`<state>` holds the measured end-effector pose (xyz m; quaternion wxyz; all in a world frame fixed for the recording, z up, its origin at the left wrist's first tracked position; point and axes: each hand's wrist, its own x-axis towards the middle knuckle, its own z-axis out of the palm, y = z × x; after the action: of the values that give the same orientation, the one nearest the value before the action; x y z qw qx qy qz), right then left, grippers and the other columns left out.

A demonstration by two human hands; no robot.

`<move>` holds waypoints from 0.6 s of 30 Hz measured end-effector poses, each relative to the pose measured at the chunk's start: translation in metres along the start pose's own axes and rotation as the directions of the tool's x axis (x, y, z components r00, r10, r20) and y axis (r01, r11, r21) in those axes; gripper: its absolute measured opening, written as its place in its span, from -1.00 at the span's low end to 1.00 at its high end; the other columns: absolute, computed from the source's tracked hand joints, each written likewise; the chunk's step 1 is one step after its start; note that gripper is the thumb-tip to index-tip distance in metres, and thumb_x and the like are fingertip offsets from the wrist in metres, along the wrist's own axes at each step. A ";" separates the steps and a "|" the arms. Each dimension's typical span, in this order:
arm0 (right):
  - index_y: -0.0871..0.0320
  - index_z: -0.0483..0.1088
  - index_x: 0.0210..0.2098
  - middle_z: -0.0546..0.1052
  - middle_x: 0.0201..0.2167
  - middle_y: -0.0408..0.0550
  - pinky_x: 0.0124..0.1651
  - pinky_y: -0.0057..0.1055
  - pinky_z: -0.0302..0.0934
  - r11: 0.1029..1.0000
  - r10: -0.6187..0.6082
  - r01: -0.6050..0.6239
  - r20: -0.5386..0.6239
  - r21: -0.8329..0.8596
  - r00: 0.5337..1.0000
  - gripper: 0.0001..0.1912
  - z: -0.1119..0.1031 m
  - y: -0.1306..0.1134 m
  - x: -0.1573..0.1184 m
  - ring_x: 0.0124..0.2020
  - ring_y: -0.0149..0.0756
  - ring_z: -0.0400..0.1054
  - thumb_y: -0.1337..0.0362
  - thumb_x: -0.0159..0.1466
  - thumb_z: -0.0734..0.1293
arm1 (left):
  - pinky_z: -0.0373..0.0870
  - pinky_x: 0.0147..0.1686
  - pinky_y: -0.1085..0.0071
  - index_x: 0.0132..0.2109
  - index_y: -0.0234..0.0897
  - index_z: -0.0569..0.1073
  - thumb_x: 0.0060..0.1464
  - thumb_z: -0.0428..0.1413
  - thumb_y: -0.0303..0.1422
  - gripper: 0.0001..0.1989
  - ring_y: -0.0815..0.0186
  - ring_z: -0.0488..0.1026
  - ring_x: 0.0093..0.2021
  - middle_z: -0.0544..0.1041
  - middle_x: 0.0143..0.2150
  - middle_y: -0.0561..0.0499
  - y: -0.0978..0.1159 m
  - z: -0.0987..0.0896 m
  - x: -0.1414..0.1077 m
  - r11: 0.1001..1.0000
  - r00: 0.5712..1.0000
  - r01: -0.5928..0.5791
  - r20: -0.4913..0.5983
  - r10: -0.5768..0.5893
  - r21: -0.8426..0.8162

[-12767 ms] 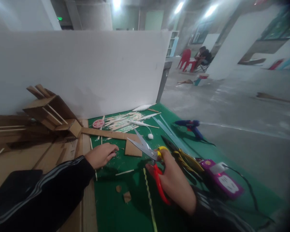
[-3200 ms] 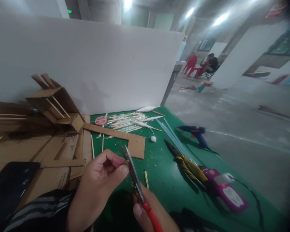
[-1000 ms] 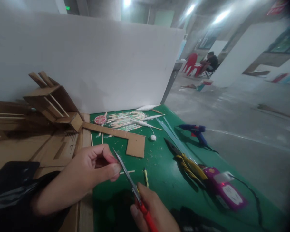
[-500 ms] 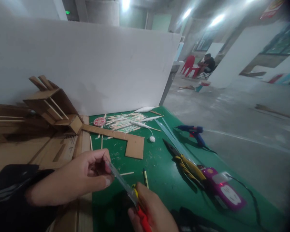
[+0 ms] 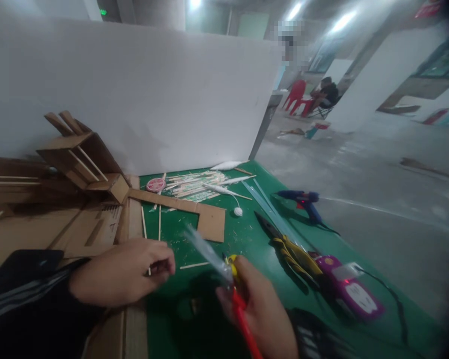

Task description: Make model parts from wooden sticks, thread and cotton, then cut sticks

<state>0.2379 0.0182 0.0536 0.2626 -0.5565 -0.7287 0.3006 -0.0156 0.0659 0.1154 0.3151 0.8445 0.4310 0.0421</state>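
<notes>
Scissors (image 5: pixel 230 280) in right hand (image 5: pixel 264 301), over the green table (image 5: pixel 247 245).
This hand grips the handles, blades toward 11 o'clock; at 9 o'clock left hand (image 5: pixel 125 271) is curled, its hold I cannot tell; pliers (image 5: pixel 297 257) lie at 2 o'clock.

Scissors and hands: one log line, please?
right hand: holds scissors | left hand: curled, contents unclear, near thin stick | pliers, glue gun: on green table

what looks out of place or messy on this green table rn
Small scraps litter the green table, likely from cutting. The blue glue gun lies close to the table's edge, so it could perhaps get knocked off. Nothing looks clearly spilled or broken.
</notes>
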 end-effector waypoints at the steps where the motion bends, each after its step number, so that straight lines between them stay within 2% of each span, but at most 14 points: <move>1: 0.08 0.18 -0.41 0.34 -0.54 -0.18 -0.49 -0.47 0.11 1.000 0.015 -0.014 -0.045 0.006 0.999 -0.84 -0.004 0.002 0.002 -0.55 -0.35 0.21 0.17 0.23 0.20 | 0.25 -0.33 0.45 -0.29 -0.15 0.50 0.12 0.04 -0.42 -0.86 0.31 0.46 -0.32 0.56 -0.32 0.11 -0.004 0.005 0.004 0.999 0.999 0.018 0.028 -0.019 0.040; 3: 0.08 0.18 -0.43 0.34 -0.55 -0.17 -0.48 -0.45 0.12 0.999 0.050 -0.052 -0.114 -0.008 0.992 -0.79 -0.011 0.006 0.007 -0.55 -0.34 0.21 0.12 0.26 0.18 | 0.25 -0.33 0.43 -0.25 -0.13 0.50 0.10 0.04 -0.43 -0.85 0.28 0.48 -0.30 0.58 -0.31 0.12 -0.013 0.017 0.010 0.993 0.995 0.050 0.080 -0.059 0.111; 5: 0.09 0.19 -0.44 0.37 -0.54 -0.15 -0.47 -0.43 0.13 0.993 0.102 -0.110 -0.144 -0.047 0.984 -0.76 -0.017 0.009 0.011 -0.54 -0.33 0.22 0.08 0.25 0.20 | 0.25 -0.35 0.41 -0.23 -0.11 0.50 0.09 0.05 -0.42 -0.85 0.26 0.48 -0.32 0.57 -0.34 0.11 -0.018 0.029 0.018 0.984 0.993 0.072 0.077 -0.085 0.161; 9: 0.09 0.22 -0.44 0.40 -0.52 -0.13 -0.47 -0.41 0.14 0.977 0.186 -0.198 -0.128 -0.084 0.974 -0.72 -0.022 0.014 0.014 -0.53 -0.30 0.26 0.03 0.25 0.21 | 0.31 -0.14 0.31 -0.25 -0.12 0.51 0.16 0.04 -0.32 -0.86 0.16 0.45 -0.12 0.54 -0.22 0.02 -0.018 0.054 0.032 0.967 0.995 0.075 -0.089 -0.054 0.244; 11: 0.09 0.23 -0.44 0.42 -0.51 -0.13 -0.46 -0.41 0.16 0.975 0.194 -0.206 -0.127 -0.085 0.973 -0.71 -0.021 0.014 0.014 -0.52 -0.29 0.28 0.02 0.26 0.22 | 0.31 -0.11 0.27 -0.26 -0.15 0.50 0.16 0.06 -0.30 -0.87 0.13 0.42 -0.08 0.52 -0.20 -0.01 -0.014 0.064 0.038 0.961 0.989 0.092 -0.135 -0.058 0.262; 18: 0.08 0.21 -0.47 0.41 -0.55 -0.15 -0.50 -0.43 0.14 0.971 0.201 -0.215 -0.124 -0.106 0.972 -0.71 -0.017 0.014 0.011 -0.54 -0.30 0.30 0.04 0.27 0.23 | 0.35 -0.16 0.25 -0.26 -0.19 0.48 0.16 0.02 -0.38 -0.87 0.11 0.41 -0.10 0.51 -0.23 -0.05 -0.006 0.080 0.043 0.956 0.988 0.095 -0.141 -0.057 0.278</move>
<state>0.2565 0.0343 0.0558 0.2367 -0.6605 -0.6669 0.2510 0.0344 0.0610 0.0403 0.1630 0.8591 0.4846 0.0235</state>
